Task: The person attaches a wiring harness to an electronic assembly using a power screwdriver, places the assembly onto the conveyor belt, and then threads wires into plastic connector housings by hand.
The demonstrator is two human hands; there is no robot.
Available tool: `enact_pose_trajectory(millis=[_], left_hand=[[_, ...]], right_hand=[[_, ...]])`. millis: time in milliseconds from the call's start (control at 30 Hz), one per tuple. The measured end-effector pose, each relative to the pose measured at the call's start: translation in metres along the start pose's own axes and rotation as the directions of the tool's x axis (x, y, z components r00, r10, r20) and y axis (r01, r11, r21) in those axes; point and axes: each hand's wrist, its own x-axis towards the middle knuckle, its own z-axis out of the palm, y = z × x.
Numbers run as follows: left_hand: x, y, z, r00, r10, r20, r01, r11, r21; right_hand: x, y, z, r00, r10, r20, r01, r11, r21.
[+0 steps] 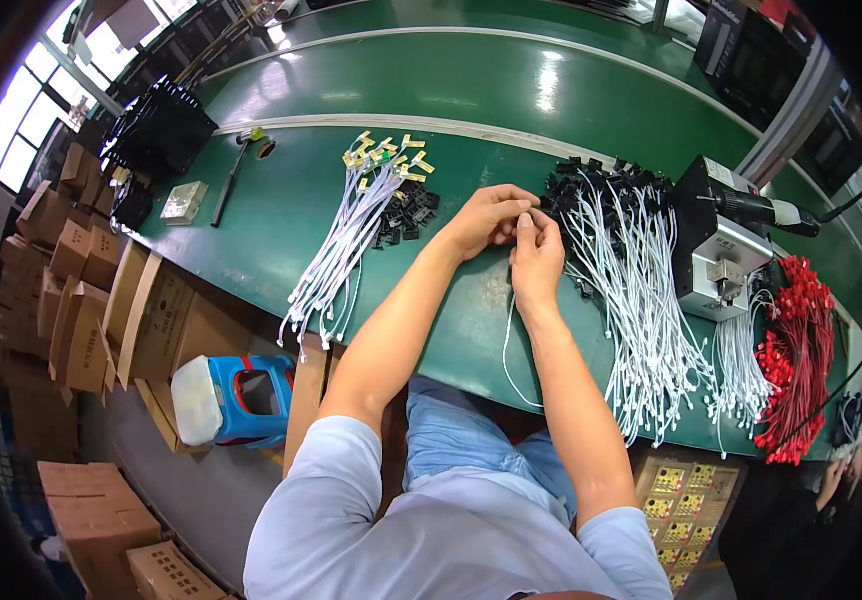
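My left hand point(491, 218) and my right hand point(538, 258) meet over the green table, fingertips pinched together. From beneath my right hand a thin white cable point(508, 350) hangs in a curve toward the table's front edge. Its upper end is hidden by the fingers, and what my left fingers pinch is too small to make out. Left of my hands lie a bundle of white cables with yellowish tags point(346, 240) and a pile of small black plastic parts point(408, 212). To the right, many white cables with black ends point(631, 290) are heaped.
A boxy bench machine point(719, 240) stands right, beside shorter white cables point(741, 375) and red cables point(801, 350). A hammer-like tool point(234, 175) and a clear box point(184, 203) lie left. Cardboard boxes point(81, 330) and a blue stool point(251, 400) occupy the floor. Another person's hand point(831, 482) shows at far right.
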Motion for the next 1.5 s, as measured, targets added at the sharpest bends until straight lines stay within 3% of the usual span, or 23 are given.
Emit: enact_pose_trajectory(millis=[167, 267, 400, 500, 700, 933, 1500], left_hand=[[-0.007, -0.008, -0.005, 0.995, 0.063, -0.072, -0.062, 0.998, 0.01], [-0.008, -0.006, 0.001, 0.991, 0.08, -0.11, -0.082, 0.997, -0.006], [-0.01, -0.004, 0.005, 0.99, 0.06, -0.127, -0.07, 0.995, -0.072], [-0.011, -0.004, 0.004, 0.989, 0.077, -0.124, -0.08, 0.997, -0.02], [-0.011, -0.003, 0.005, 0.988, 0.088, -0.128, -0.098, 0.993, -0.073], [-0.012, -0.005, 0.005, 0.986, 0.097, -0.136, -0.104, 0.994, -0.044], [-0.013, -0.001, 0.016, 0.969, 0.079, -0.233, -0.094, 0.994, -0.053]], right_hand=[[0.005, 0.024, 0.004, 0.993, -0.117, -0.016, 0.113, 0.979, -0.169], [0.0, 0.014, 0.004, 0.997, -0.074, -0.003, 0.073, 0.988, -0.139], [-0.001, 0.016, 0.004, 0.988, -0.152, -0.024, 0.146, 0.975, -0.169], [-0.005, 0.007, 0.005, 0.996, -0.091, 0.007, 0.091, 0.981, -0.174], [-0.004, 0.011, 0.004, 0.989, -0.149, 0.01, 0.146, 0.954, -0.26], [-0.004, 0.015, 0.003, 0.99, -0.141, 0.032, 0.144, 0.967, -0.21], [-0.005, 0.013, 0.003, 0.987, -0.152, 0.05, 0.16, 0.936, -0.313]])
